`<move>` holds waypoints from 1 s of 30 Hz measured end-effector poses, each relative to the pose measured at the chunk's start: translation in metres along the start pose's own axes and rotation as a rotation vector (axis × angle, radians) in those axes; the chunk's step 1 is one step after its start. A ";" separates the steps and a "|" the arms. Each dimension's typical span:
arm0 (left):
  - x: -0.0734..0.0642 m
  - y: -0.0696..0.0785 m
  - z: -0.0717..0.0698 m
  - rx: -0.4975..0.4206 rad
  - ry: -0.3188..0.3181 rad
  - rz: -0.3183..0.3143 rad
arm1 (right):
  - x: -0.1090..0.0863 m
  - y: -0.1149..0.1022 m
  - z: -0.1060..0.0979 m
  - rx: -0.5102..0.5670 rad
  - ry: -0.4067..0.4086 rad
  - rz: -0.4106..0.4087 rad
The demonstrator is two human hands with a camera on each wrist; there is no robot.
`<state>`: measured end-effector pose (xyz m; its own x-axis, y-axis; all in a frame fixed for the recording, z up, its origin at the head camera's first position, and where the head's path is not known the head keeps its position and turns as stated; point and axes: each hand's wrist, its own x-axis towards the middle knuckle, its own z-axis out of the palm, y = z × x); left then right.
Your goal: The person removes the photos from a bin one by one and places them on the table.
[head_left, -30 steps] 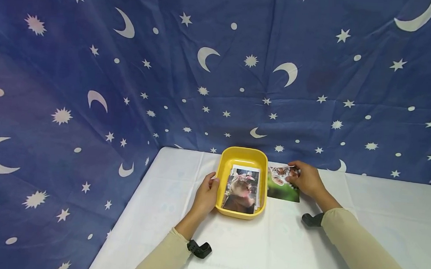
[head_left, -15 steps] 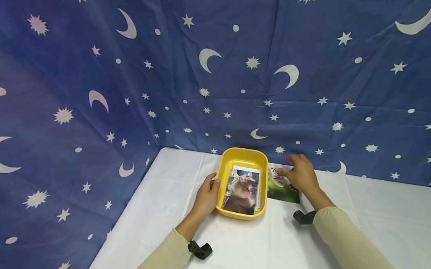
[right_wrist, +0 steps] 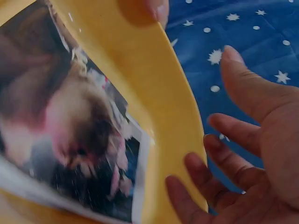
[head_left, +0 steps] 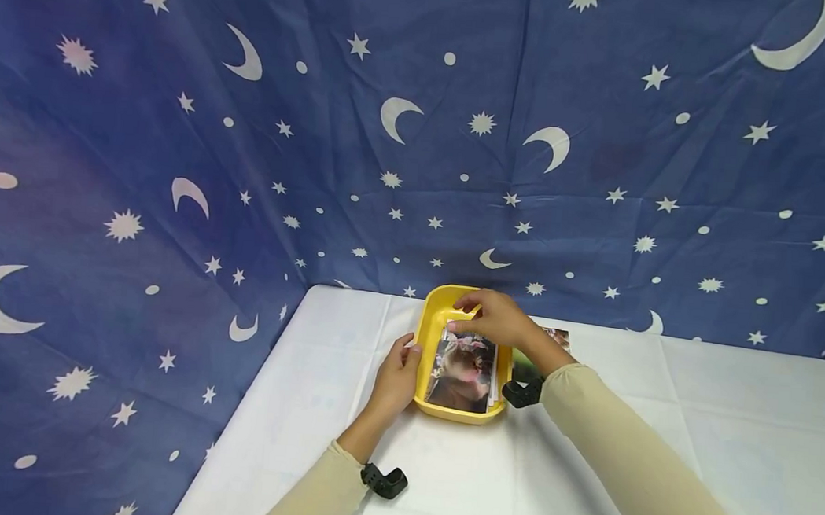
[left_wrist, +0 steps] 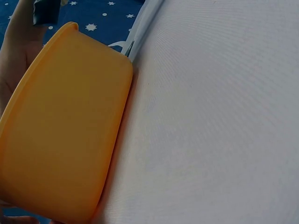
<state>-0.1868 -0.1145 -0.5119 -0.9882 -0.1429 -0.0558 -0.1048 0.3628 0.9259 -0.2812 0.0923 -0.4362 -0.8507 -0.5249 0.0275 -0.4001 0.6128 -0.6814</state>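
A tray [head_left: 459, 418], yellow, stands on the white tabletop [head_left: 441, 488], and I take all clock positions from its centre, 12 o'clock pointing at the backdrop [head_left: 461, 150], which is blue with white moons and stars.

Left hand [head_left: 394, 378]: at 9 o'clock on the tray. Its grip holds the side, thumb over the rim and fingers along the outer wall.

Right hand [head_left: 497, 319]: above the tray, towards 1 o'clock. Its grip is wide, thumb standing apart and fingers loosely bent and spread. I cannot tell whether any finger touches the rim.

Inside the tray lies a stack, its top photo [head_left: 461, 371] showing a brown animal with a pink muzzle. White edges of the stack show beneath it at 12 and 3 o'clock. The stack sits nearer the 6 o'clock end; yellow floor shows towards 11 o'clock.

A loose photo [head_left: 523, 365], partly green, lies on the tabletop just beside the tray at 3 o'clock, partly covered by the right wrist. Contact with the tray cannot be determined.

The forearms enter from 7 and 4 o'clock in beige sleeves [head_left: 641, 460]. Each wrist carries a black device [head_left: 384, 482].
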 end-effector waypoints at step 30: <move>0.000 0.001 -0.001 0.006 -0.001 0.016 | -0.012 -0.013 0.021 -0.119 -0.132 -0.021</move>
<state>-0.1871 -0.1154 -0.5108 -0.9898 -0.1363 -0.0417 -0.0900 0.3708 0.9243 -0.2583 0.0781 -0.4433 -0.7928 -0.6064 -0.0606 -0.4616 0.6625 -0.5900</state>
